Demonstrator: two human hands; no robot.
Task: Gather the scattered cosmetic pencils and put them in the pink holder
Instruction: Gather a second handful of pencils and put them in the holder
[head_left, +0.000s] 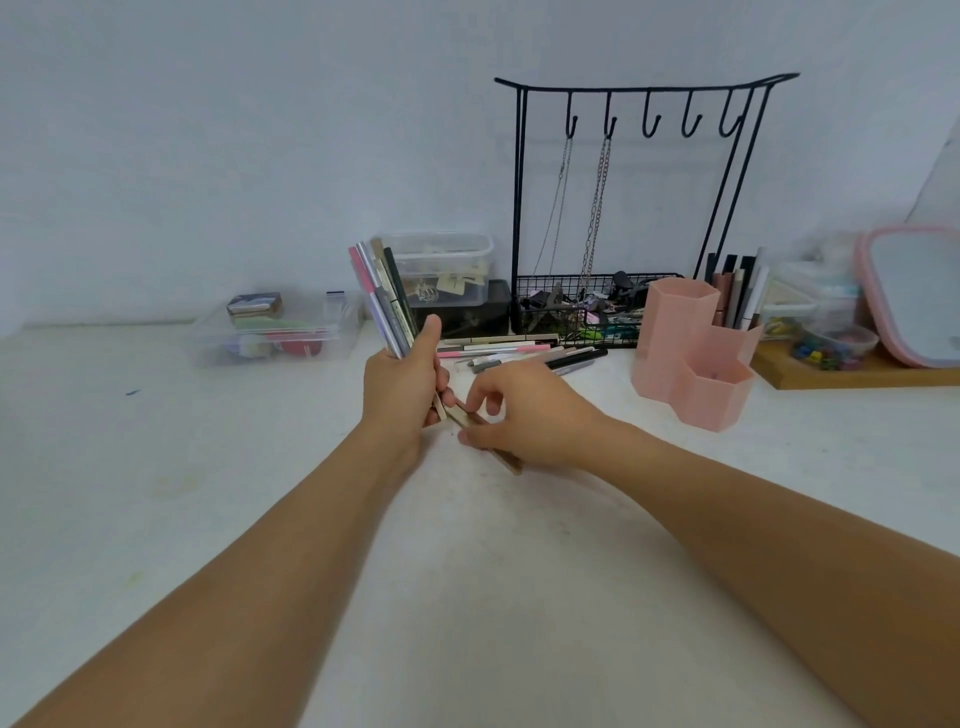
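Over on the left a clear plastic box of sponges (275, 327) sits on the white worktop (156, 467). The left hand (400, 384) grips an upright fan of gathered cosmetic pencils (382, 296), fingers curled round them. Just beside it, the right hand (519, 415) pinches a tan pencil (506, 457) lying low at the worktop, its other end touching the bundle. To do this well, I'd say slide it parallel into the fan before the left hand tightens, so nothing slips. More loose pencils (519, 353) lie behind the hands, near the pink hexagonal holder (691, 358), which already has a few sticks in its rear cell. A black wire jewellery stand (634, 208) rises against the plain pale wall (260, 130); a pink-framed mirror (914, 291) leans at far right.
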